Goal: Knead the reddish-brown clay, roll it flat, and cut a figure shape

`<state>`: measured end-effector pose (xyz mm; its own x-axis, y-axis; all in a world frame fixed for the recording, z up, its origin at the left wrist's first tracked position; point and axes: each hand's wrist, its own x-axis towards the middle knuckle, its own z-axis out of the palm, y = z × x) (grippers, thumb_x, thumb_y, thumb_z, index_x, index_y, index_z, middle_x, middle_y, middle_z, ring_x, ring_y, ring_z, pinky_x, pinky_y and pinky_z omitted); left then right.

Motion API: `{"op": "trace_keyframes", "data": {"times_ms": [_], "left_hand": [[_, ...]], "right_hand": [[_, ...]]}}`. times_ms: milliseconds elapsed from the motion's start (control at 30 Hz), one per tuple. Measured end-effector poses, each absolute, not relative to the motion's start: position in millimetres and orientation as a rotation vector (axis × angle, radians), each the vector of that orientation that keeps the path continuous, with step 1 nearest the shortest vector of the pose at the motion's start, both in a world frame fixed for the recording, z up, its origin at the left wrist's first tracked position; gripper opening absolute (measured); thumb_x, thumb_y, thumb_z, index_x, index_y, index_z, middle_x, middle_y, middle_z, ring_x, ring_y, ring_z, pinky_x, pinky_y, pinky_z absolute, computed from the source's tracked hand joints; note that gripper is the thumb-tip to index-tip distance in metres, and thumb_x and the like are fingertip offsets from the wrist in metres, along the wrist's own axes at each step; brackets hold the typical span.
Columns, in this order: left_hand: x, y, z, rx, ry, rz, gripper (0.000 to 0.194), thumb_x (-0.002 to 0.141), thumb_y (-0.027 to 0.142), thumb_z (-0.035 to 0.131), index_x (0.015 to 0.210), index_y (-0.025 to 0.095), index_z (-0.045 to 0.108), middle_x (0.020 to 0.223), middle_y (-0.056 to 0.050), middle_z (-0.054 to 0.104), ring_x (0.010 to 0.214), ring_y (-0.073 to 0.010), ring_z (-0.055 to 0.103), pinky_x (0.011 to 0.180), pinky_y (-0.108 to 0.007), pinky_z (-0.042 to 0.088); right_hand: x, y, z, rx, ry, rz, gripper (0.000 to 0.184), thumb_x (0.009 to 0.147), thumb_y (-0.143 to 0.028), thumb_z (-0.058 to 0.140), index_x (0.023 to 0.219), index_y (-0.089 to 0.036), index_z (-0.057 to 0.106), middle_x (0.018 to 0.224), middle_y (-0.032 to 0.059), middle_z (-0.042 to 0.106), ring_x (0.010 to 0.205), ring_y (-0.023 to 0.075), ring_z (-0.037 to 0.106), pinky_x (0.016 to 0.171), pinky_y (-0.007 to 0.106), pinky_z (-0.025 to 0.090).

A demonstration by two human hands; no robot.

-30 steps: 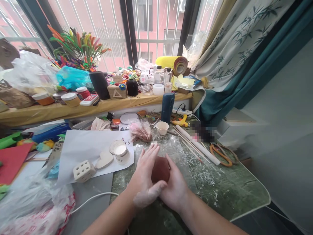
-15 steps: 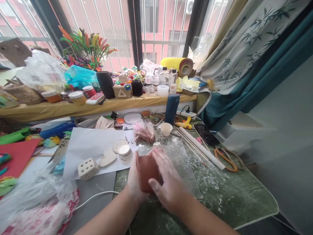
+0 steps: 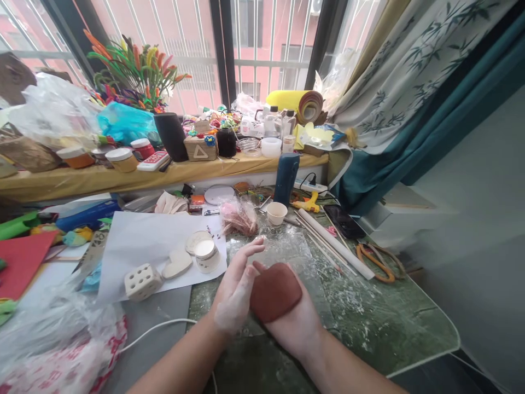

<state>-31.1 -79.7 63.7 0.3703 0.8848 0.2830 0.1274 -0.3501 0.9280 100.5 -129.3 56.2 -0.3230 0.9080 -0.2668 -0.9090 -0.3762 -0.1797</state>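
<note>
A smooth reddish-brown lump of clay (image 3: 275, 293) with rounded corners rests on the palm of my right hand (image 3: 296, 331), which supports it from below and the right; most of those fingers are hidden behind it. My left hand (image 3: 235, 293), whitened with powder, stands upright at the clay's left edge with fingers stretched out. Its thumb is close to that edge; I cannot tell whether it touches. Beneath both hands lies a clear plastic sheet (image 3: 283, 249) on the green tabletop (image 3: 361, 323).
On white paper (image 3: 123, 235) at left sit a pale die (image 3: 142, 282), a heart-shaped piece (image 3: 178, 264) and a small white jar (image 3: 206, 257). Behind are bagged brown material (image 3: 239, 216) and a paper cup (image 3: 276, 213). A white roller (image 3: 336, 243), sticks and orange-handled scissors (image 3: 375, 265) lie right.
The clay has turned and shifted right, from between both palms onto my right palm. My left hand has come away from around it, fingers extended. The view has shifted slightly.
</note>
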Motion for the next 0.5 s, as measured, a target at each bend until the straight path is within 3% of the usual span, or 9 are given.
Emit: {"op": "trace_keyframes", "data": {"times_ms": [67, 100, 233, 333, 500], "left_hand": [[-33.7, -66.7, 55.4, 1.963, 1.045, 0.916, 0.045, 0.104, 0.045, 0.035, 0.136, 0.023, 0.057, 0.151, -0.012, 0.051, 0.132, -0.0315, 0.054, 0.109, -0.051, 0.045], [-34.9, -60.8, 50.7, 2.128, 1.125, 0.775, 0.045, 0.102, 0.042, 0.04, 0.138, 0.021, 0.057, 0.153, -0.013, 0.049, 0.14, -0.0328, 0.047, 0.115, -0.053, 0.039], [-35.1, -53.6, 38.8, 2.503, 1.323, 0.144, 0.064, 0.097, 0.043, 0.048, 0.154, 0.013, 0.039, 0.165, -0.016, 0.026, 0.154, -0.0351, 0.016, 0.124, -0.059, 0.016], [-29.0, -64.9, 42.6, 2.543, 1.335, -0.057, 0.076, 0.096, 0.053, 0.047, 0.158, 0.013, 0.029, 0.166, -0.016, 0.015, 0.155, -0.0358, 0.008, 0.124, -0.06, 0.013], [-19.8, -82.9, 53.4, 2.515, 1.389, -0.167, 0.088, 0.091, 0.059, 0.053, 0.157, 0.007, 0.03, 0.164, -0.022, 0.013, 0.153, -0.0421, 0.007, 0.122, -0.064, 0.013]], "right_hand": [[118.5, -125.2, 58.4, -0.361, 0.023, 1.89, 0.056, 0.099, -0.056, 0.037, 0.126, -0.016, 0.063, 0.137, 0.0119, 0.065, 0.129, 0.0249, 0.06, 0.113, 0.049, 0.042], [129.6, -122.4, 59.1, -0.375, 0.02, 1.856, 0.057, 0.098, -0.057, 0.037, 0.13, -0.016, 0.061, 0.14, 0.0123, 0.063, 0.131, 0.0257, 0.058, 0.113, 0.05, 0.041], [182.0, -106.6, 62.7, -0.523, -0.053, 1.629, 0.055, 0.097, -0.057, 0.039, 0.133, -0.019, 0.057, 0.142, 0.0133, 0.061, 0.132, 0.0287, 0.057, 0.111, 0.054, 0.043], [213.4, -95.5, 64.2, -0.557, -0.11, 1.473, 0.052, 0.095, -0.058, 0.043, 0.127, -0.022, 0.06, 0.142, 0.0142, 0.061, 0.132, 0.0303, 0.057, 0.108, 0.056, 0.046], [218.9, -93.5, 47.6, -0.595, -0.101, 1.493, 0.048, 0.095, -0.056, 0.042, 0.122, -0.022, 0.062, 0.138, 0.0146, 0.063, 0.13, 0.0302, 0.059, 0.106, 0.057, 0.047]]}}
